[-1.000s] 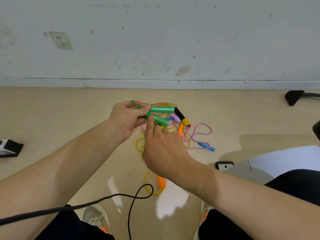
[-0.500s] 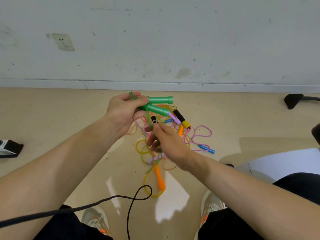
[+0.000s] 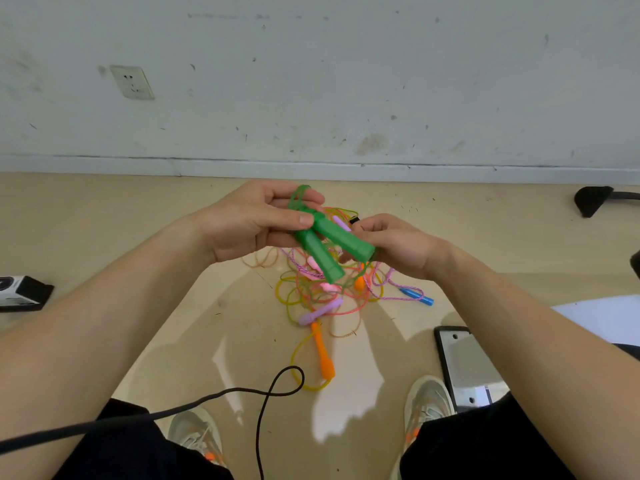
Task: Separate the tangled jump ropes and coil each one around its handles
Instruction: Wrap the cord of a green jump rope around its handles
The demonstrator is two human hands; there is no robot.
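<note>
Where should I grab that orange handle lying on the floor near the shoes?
Grab the orange handle round its thick near end, from above, fingers on its two long sides. It lies flat on the floor, and that end sticks out of the tangle; the thin far end sits by the purple handle.

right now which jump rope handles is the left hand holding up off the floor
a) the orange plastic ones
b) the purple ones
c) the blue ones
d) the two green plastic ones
d: the left hand grips the two green plastic handles at their cord end, while an orange plastic handle and a blue handle lie on the floor.
</note>
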